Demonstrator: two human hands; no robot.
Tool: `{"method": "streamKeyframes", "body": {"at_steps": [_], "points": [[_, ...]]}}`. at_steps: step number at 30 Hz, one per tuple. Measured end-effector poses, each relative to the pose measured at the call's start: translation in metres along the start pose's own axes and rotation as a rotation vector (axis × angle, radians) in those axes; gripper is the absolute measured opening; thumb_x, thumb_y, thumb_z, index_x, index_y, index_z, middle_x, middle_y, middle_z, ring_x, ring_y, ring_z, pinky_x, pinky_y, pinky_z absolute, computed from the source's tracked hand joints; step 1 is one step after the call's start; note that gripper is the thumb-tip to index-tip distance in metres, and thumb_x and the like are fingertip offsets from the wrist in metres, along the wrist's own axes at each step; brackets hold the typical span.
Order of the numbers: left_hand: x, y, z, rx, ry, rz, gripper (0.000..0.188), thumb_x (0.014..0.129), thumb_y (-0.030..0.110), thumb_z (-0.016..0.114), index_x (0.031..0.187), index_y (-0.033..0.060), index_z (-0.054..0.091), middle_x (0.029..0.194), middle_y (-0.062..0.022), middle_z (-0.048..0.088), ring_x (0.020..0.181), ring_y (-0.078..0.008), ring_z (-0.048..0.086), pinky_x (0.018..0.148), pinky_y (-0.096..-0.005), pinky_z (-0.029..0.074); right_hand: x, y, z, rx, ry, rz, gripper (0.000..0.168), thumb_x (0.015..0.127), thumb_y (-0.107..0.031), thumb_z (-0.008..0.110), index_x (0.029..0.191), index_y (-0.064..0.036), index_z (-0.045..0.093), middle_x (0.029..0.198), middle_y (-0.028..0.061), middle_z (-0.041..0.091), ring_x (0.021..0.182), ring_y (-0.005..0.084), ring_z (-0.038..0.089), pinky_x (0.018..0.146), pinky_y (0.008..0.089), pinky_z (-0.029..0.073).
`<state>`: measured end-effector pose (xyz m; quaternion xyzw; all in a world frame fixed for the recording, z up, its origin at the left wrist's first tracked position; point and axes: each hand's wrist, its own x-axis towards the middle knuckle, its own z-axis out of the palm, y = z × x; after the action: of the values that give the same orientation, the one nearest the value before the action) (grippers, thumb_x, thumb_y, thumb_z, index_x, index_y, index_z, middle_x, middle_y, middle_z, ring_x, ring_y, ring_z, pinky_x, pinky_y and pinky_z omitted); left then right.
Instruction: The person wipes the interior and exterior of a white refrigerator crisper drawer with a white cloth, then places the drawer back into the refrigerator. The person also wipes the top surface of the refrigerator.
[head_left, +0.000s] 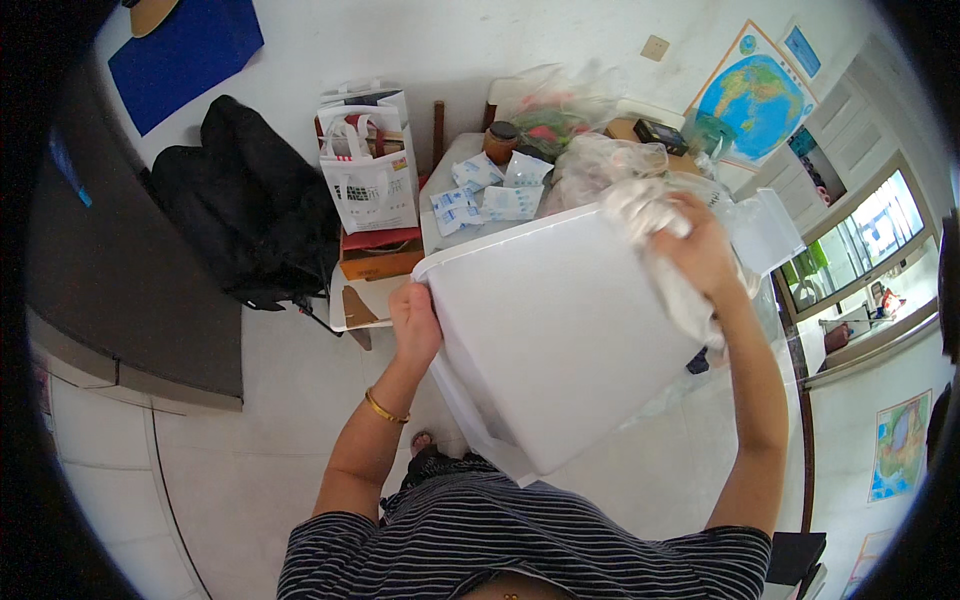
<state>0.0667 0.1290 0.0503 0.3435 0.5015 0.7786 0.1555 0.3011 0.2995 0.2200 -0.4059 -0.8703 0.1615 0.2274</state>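
A large white plastic bin (562, 330) is held up tilted in front of my body, with a smooth flat face turned up toward me. My left hand (417, 319) grips its rim at the left corner. In my right hand (697, 247) is a crumpled white cloth (646, 210), pressed against the bin's far right edge. Part of the cloth hangs down along that side. The bin's inside is hidden from this angle.
Beyond the bin a table (469, 146) carries white-and-blue packets (513, 202), a brown jar (500, 142), and plastic bags (592, 165). White paper bags (367, 165) stand to its left, beside a black bag-like item (240, 202). A dark-topped surface (135, 247) is far left.
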Motion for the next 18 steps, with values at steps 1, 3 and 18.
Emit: {"method": "streamKeyframes", "body": {"at_steps": [1,3,18], "points": [[-0.001,-0.001,-0.001,-0.001,0.001,0.001,0.035,0.089,0.021,0.035,0.068,-0.0007,0.052,0.065,0.0033,0.05,0.061,-0.0048,0.042,0.051,-0.0221,0.035,0.003,0.016,-0.013,0.17,-0.018,0.26,0.034,0.064,-0.024,0.063,0.095,-0.008,0.063,0.104,0.0136,0.058,0.098,0.0314,0.052,0.083,0.0384,0.042],[-0.002,-0.003,-0.004,-0.005,0.002,0.011,0.034,0.089,0.021,0.035,0.071,-0.0015,0.053,0.066,0.0031,0.05,0.062,-0.005,0.042,0.051,-0.0223,0.035,-0.009,0.078,-0.005,-0.571,-0.049,0.208,0.036,0.068,-0.025,0.06,0.097,-0.004,0.061,0.096,0.0156,0.06,0.088,0.0292,0.058,0.076,0.0346,0.045],[-0.005,-0.055,-0.048,-0.198,-0.171,-0.369,0.063,0.09,0.052,0.019,0.113,0.0022,0.05,0.109,-0.0068,0.054,0.102,-0.0165,0.048,0.09,-0.0313,0.035,-0.046,-0.083,0.012,0.053,-0.162,-0.645,0.033,0.059,-0.017,0.064,0.091,-0.008,0.063,0.107,0.0147,0.054,0.1,0.0324,0.05,0.085,0.0397,0.039]]}}
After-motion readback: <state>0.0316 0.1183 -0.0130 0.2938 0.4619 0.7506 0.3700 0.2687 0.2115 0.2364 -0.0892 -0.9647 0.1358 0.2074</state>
